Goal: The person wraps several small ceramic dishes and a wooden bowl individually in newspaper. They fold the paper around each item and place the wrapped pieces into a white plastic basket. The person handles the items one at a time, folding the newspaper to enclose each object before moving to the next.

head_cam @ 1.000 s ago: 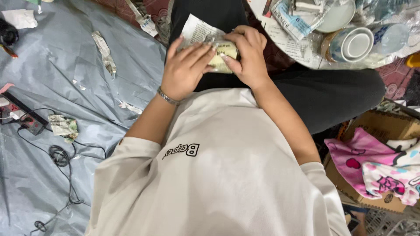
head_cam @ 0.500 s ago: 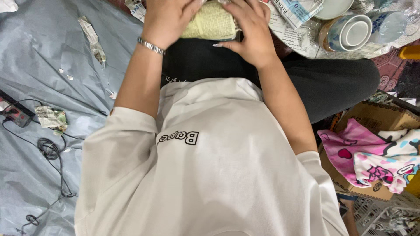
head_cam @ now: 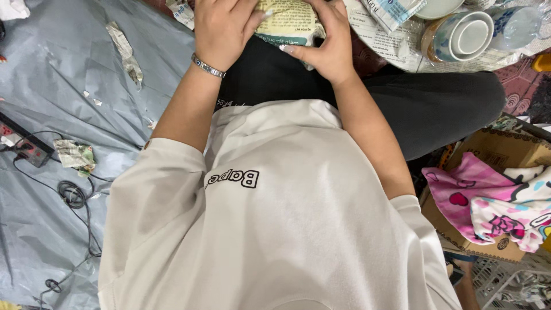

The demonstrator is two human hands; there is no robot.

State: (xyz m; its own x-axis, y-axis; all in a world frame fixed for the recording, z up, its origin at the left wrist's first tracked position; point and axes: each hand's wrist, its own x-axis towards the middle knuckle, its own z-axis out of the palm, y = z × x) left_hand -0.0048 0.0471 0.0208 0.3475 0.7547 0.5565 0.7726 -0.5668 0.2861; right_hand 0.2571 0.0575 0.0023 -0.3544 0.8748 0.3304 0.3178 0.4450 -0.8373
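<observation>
Since the earlier frame the newspaper-wrapped bundle (head_cam: 287,20) shows printed paper all over. Left hand (head_cam: 221,28) and right hand (head_cam: 324,49) grip it closed-fingered, just beside the stacked bowls (head_cam: 459,37).

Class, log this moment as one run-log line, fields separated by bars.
left hand: on newspaper-wrapped bundle | right hand: gripping the bundle | where: over lap | nearby: stacked bowls
</observation>
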